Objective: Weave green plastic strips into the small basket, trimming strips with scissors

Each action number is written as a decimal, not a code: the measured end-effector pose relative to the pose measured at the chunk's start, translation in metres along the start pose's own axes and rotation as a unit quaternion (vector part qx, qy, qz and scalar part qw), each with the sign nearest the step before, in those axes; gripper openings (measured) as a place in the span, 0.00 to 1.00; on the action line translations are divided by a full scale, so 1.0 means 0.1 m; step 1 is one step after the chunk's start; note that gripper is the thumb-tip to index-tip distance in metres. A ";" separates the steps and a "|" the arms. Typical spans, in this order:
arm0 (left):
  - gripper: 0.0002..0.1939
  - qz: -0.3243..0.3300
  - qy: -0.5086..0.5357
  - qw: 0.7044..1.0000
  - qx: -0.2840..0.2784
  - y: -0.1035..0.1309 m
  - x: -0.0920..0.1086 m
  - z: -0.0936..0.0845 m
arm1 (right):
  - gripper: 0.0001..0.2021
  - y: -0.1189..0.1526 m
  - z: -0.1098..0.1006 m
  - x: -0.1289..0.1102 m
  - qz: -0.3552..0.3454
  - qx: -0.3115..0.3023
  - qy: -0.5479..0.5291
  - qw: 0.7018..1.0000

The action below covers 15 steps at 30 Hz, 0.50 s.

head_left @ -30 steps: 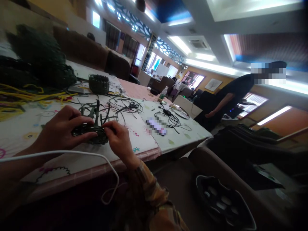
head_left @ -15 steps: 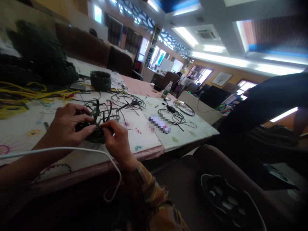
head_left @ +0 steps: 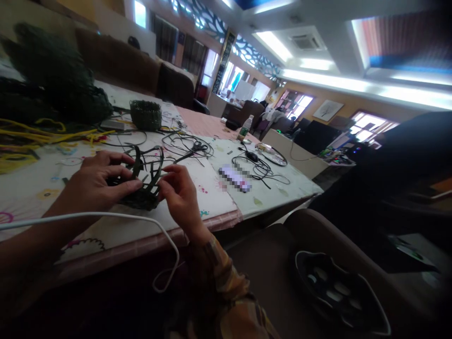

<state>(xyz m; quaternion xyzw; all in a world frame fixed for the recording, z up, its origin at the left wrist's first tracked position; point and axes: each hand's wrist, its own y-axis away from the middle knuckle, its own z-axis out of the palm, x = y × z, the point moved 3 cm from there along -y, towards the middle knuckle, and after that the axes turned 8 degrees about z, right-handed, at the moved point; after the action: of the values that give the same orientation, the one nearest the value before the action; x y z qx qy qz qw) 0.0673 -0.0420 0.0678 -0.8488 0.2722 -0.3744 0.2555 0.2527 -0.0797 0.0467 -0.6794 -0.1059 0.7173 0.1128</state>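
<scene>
A small dark green basket (head_left: 143, 198), woven from flat strips, rests near the table's front edge with loose strip ends standing up from it. My left hand (head_left: 106, 181) grips its left side, thumb across the near rim and fingers curled behind. At the basket's right side, my right hand (head_left: 178, 190) has thumb and fingertips pinched together by a strip. The fingertips partly hide what they pinch. Behind them stands a round green woven basket (head_left: 146, 115). Black-handled scissors (head_left: 199, 148) lie among loose dark strips to the right.
Yellow strips (head_left: 52, 137) and a large dark green heap (head_left: 52, 80) lie at the left. A white cable (head_left: 116, 215) crosses before my forearms. Farther right are a blurred-out phone-like object (head_left: 235, 179), a coiled black cord (head_left: 251, 157) and a bottle (head_left: 245, 128). A dark-clothed person (head_left: 381, 188) is at right.
My right hand has shifted right, away from the basket's middle to its right side. My left hand keeps its hold on the basket.
</scene>
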 end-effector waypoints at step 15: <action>0.18 -0.049 0.021 0.998 0.014 0.08 0.05 -0.02 | 0.13 0.05 0.06 0.07 0.186 -0.042 -0.088 0.978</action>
<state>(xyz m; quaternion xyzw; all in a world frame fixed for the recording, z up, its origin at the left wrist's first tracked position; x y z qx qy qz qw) 0.0663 -0.0513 0.0668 -0.8495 0.2300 -0.4079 0.2430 0.2458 -0.0823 0.0387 -0.6255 -0.0170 0.7776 -0.0615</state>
